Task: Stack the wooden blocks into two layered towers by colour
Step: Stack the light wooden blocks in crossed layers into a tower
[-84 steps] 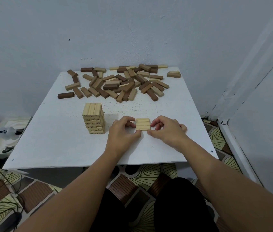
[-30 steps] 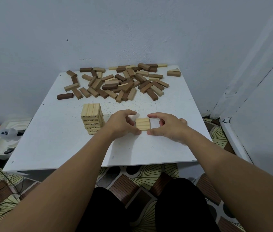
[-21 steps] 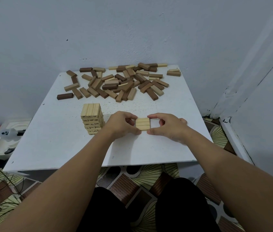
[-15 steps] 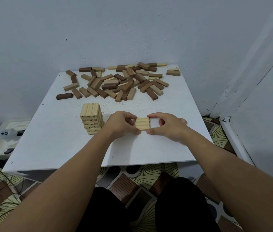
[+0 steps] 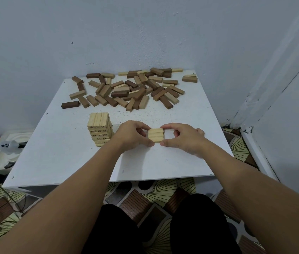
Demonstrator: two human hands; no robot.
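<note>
A tower of light wooden blocks (image 5: 100, 128), several layers high, stands on the white table (image 5: 58, 154) left of centre. To its right, three light blocks side by side form a flat layer (image 5: 156, 135) on the table. My left hand (image 5: 132, 135) pinches that layer at its left end between thumb and fingers. My right hand (image 5: 181, 138) pinches it at its right end in the same way. A loose heap of dark and light blocks (image 5: 132, 88) lies across the far part of the table.
Walls close the table in behind and on the right. Two blocks (image 5: 190, 78) lie apart at the far right corner. A white tray with small objects (image 5: 5, 151) and cables sits on the patterned floor to the left.
Both hands have stayed at the ends of the three-block layer, squeezing and squaring it. The layer has barely shifted; the view has tilted slightly.
</note>
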